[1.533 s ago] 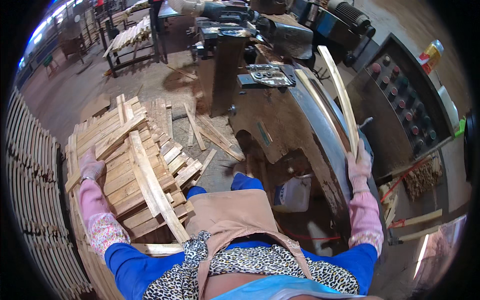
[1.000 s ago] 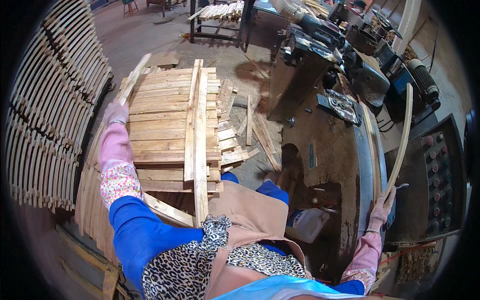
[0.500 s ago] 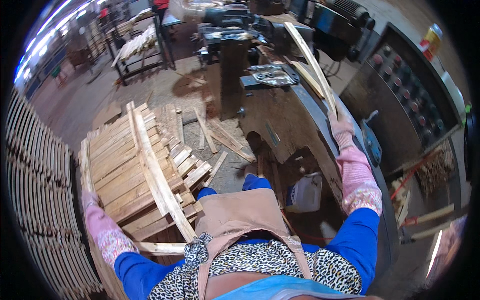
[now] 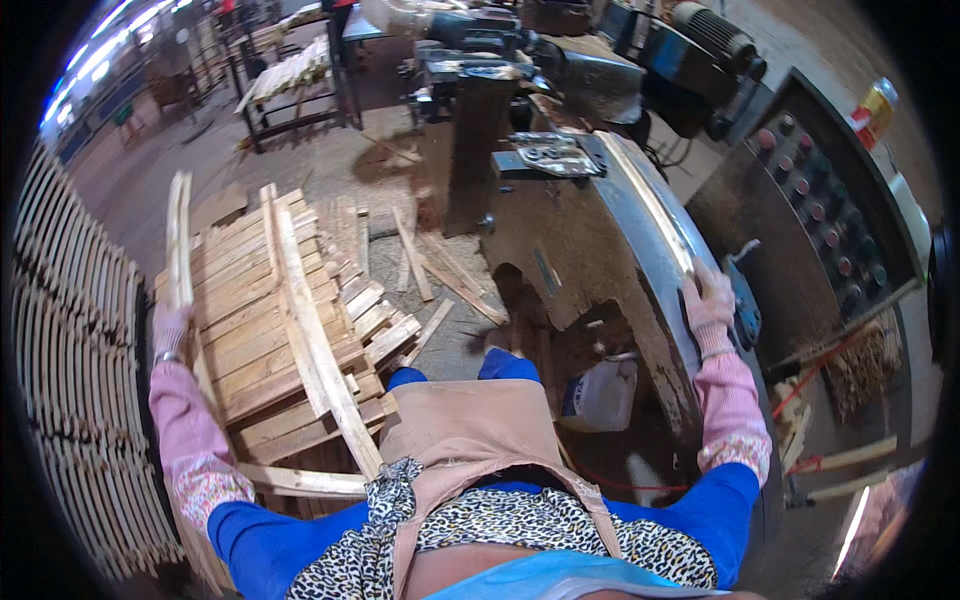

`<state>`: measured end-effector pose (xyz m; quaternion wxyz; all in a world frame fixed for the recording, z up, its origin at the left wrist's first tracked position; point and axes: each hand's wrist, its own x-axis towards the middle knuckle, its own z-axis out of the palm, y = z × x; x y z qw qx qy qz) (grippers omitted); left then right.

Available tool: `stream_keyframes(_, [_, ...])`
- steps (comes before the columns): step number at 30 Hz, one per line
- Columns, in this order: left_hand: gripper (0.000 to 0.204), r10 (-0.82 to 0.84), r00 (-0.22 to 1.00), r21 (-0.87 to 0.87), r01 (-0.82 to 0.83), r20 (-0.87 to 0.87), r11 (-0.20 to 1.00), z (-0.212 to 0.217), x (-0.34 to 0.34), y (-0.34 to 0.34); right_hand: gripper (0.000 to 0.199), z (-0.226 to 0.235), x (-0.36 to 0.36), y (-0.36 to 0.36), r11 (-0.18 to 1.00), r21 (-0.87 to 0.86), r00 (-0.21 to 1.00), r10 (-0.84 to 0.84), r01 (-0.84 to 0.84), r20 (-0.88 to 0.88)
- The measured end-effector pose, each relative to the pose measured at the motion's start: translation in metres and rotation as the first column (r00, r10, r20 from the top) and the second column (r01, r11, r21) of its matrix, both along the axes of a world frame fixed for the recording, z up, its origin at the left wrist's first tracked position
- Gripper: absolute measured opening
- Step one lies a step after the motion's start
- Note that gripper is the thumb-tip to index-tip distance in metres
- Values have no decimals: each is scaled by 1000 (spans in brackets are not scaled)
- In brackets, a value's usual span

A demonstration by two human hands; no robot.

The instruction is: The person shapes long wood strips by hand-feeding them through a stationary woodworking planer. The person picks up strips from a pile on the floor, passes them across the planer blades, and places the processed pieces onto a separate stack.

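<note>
My left hand, in a pale glove, is closed round the lower end of a wooden strip that stands up at the left edge of a wood stack. On the right, my right hand grips the near end of another wooden strip. That strip lies lengthwise on the metal bed of a machine, its far end beside a metal bracket. Long loose strips lie across the top of the stack.
A control panel with several buttons stands right of the bed. Slatted wood stacks rise at far left. Offcuts litter the floor, and a white jug sits under the machine. A can stands behind the panel.
My right hand has lowered its raised strip onto the machine bed. My left hand has moved up slightly and lifted a strip from the stack's left edge.
</note>
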<state>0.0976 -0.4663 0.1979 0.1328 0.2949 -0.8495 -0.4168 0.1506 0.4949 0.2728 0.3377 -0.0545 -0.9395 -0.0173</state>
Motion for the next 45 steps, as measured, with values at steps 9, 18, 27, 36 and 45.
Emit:
stream_keyframes(9, [28,-61,809,560,457,-585,691,96,-106,260,42,22,-114,-100,912,-356,952,269,-202,148])
stream_keyframes(18, [16,20,781,765,617,-625,-188,88,-133,542,63,29,-10,-243,18,-981,673,730,-193,-119])
stream_keyframes(27, [25,-51,844,842,526,-535,-122,47,-137,538,45,30,179,-42,947,-230,935,-142,224,324])
stream_keyframes(36, [17,-10,911,911,413,-413,-18,6,-143,508,22,-2,-26,-3,976,100,953,-211,194,217])
stream_keyframes(45, [28,111,855,850,517,-507,-102,38,-126,510,80,-4,-92,-218,360,-920,434,861,-153,265])
